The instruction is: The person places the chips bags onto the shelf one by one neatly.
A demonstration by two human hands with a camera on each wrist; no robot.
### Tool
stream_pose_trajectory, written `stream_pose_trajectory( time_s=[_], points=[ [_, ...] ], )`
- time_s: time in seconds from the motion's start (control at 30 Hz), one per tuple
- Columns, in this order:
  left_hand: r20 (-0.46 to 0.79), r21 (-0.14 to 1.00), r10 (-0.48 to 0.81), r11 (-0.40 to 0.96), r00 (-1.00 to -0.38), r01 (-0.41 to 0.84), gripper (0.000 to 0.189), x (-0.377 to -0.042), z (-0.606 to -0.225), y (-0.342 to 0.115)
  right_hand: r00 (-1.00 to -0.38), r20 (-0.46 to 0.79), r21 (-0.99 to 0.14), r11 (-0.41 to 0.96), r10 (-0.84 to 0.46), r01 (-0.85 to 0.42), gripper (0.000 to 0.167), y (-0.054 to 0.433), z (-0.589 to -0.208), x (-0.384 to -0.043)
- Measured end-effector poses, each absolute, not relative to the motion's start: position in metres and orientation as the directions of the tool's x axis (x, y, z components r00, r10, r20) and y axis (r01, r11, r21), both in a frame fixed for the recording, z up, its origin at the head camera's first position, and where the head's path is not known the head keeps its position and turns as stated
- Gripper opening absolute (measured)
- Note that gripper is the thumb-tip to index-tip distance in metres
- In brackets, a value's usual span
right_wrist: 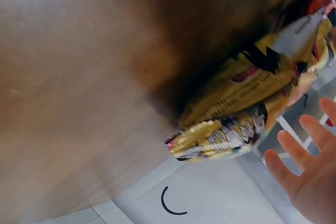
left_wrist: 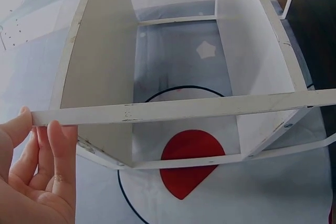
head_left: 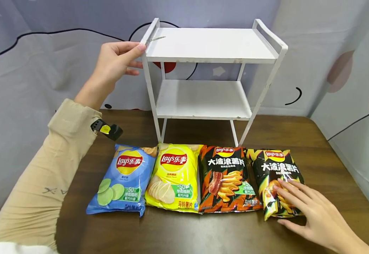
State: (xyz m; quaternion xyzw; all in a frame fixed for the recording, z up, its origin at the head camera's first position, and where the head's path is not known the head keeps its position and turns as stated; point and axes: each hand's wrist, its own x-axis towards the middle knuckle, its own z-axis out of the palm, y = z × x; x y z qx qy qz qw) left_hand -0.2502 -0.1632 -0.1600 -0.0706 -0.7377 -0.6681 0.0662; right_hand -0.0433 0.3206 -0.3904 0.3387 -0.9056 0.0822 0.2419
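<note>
My left hand (head_left: 115,61) pinches the front left corner of a white two-tier rack (head_left: 209,44), thumb on top. In the left wrist view that hand (left_wrist: 39,177) holds the end of a white bar of the rack. My right hand (head_left: 317,211) reaches over the lower part of the black and yellow Lay's chip bag (head_left: 274,173), with its fingers spread and extended. In the right wrist view the hand (right_wrist: 310,166) shows straight fingers beside the chip bag (right_wrist: 236,108).
Left of the black bag lie an orange and black chip bag (head_left: 224,176), a yellow one (head_left: 174,180) and a blue one (head_left: 124,180), side by side on the brown table (head_left: 222,233). The rack stands behind them. Patterned cloth (head_left: 25,77) hangs around the table.
</note>
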Motion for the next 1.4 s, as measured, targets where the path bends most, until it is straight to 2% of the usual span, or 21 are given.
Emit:
stream_pose_trajectory(
  time_s=[0.2, 0.7, 0.97, 1.2, 1.4],
  points=[
    [0.216, 0.972, 0.016, 0.088, -0.976, 0.216, 0.040, -0.251, -0.163, -0.164, -0.643, 0.421, 0.087, 0.734, -0.639, -0.673, 0.071, 0.322, -0.408, -0.039],
    [0.221, 0.969, 0.013, 0.115, -0.975, 0.221, 0.037, -0.252, -0.163, -0.162, -0.624, 0.451, 0.218, 0.756, -0.638, -0.617, 0.058, 0.324, -0.424, -0.043],
    [0.243, 0.957, 0.013, 0.160, -0.970, 0.242, 0.036, -0.252, -0.164, -0.163, -0.530, 0.548, 0.249, 0.731, -0.647, -0.635, 0.049, 0.323, -0.426, -0.051],
    [0.250, 0.960, 0.007, 0.132, -0.968, 0.248, 0.031, -0.252, -0.165, -0.164, -0.491, 0.588, 0.256, 0.723, -0.643, -0.642, 0.045, 0.322, -0.421, -0.055],
    [0.248, 0.958, 0.001, 0.146, -0.969, 0.245, 0.035, -0.252, -0.164, -0.164, -0.437, 0.626, 0.287, 0.712, -0.646, -0.641, 0.046, 0.320, -0.413, -0.058]
  ],
)
